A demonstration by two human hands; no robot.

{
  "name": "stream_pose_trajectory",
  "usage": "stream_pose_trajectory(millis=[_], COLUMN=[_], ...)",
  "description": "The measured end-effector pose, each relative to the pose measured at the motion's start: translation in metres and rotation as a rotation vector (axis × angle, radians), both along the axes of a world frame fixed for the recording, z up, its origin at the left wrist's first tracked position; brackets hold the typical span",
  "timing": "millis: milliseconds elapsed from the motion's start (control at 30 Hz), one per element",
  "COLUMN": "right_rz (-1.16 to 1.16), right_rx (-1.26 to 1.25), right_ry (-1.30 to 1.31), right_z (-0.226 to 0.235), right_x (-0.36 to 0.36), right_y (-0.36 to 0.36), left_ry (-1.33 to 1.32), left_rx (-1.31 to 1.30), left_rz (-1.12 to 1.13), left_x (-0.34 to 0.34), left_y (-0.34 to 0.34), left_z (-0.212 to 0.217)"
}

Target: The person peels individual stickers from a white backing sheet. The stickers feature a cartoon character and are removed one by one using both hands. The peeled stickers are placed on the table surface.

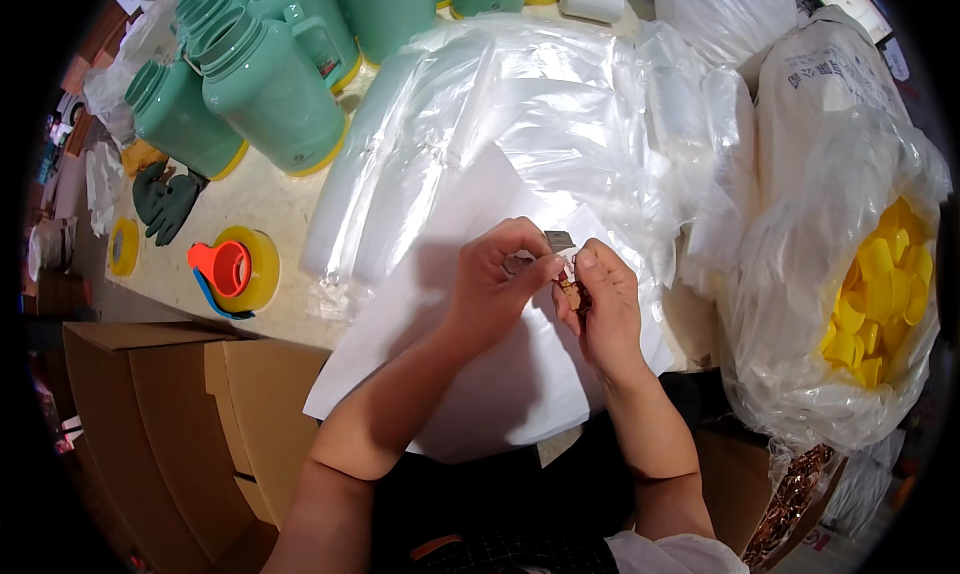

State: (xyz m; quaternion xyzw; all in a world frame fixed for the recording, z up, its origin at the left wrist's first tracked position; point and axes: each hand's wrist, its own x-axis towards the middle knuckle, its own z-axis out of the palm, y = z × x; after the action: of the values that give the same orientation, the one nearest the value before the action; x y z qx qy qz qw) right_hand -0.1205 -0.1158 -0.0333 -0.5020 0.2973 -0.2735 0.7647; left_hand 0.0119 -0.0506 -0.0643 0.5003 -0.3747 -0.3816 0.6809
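Note:
Over the white paper sheets [480,374], both my hands are close together at a small bundle of flat pieces [572,286], dark grey, white and gold-brown, perhaps labels. My right hand [612,309] is closed around the bundle, thumb on top. My left hand [497,274] pinches with thumb and forefinger at the bundle's left side. What lies between those fingertips is too small to name. Beneath and beyond the paper, clear plastic bags [430,124] lie spread over the table.
Several green jugs [275,104] with yellow bases stand back left. Nearer are dark gloves [168,199] and a tape roll [265,269] with an orange ring-shaped piece [230,264] on it. An opened cardboard box [170,414] sits lower left; a bag of yellow parts [870,304] stands right.

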Motion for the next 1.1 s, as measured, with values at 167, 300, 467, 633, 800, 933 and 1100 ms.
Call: stream_pose_trajectory(millis=[167,300,467,633,800,933,1100], right_rz=[0.066,0.104,-0.138,-0.222,-0.098,-0.095,-0.046], right_rx=[0.203,0.309,-0.102,-0.409,-0.354,-0.124,0.081], right_ry=[-0.074,-0.147,-0.014,0.087,0.094,0.016,-0.114], right_z=[0.004,-0.001,-0.013,-0.007,-0.003,-0.001,-0.007], right_x=[-0.004,-0.007,-0.005,-0.001,-0.008,-0.006,-0.007], right_y=[-0.001,-0.004,0.001,0.01,0.009,0.007,0.004], left_ry=[0.107,0.218,0.248,0.293,0.273,0.304,0.351], left_rx=[0.077,0.099,0.154,0.16,0.16,0.179,0.179], left_rz=[-0.117,-0.2,-0.179,-0.157,-0.14,-0.146,-0.152], left_x=[0.006,0.01,0.007,0.006,0.006,0.004,0.003], left_y=[0.004,0.005,0.002,0.003,0.004,0.004,0.002], left_z=[0.011,0.008,0.01,0.011,0.013,0.011,0.008])
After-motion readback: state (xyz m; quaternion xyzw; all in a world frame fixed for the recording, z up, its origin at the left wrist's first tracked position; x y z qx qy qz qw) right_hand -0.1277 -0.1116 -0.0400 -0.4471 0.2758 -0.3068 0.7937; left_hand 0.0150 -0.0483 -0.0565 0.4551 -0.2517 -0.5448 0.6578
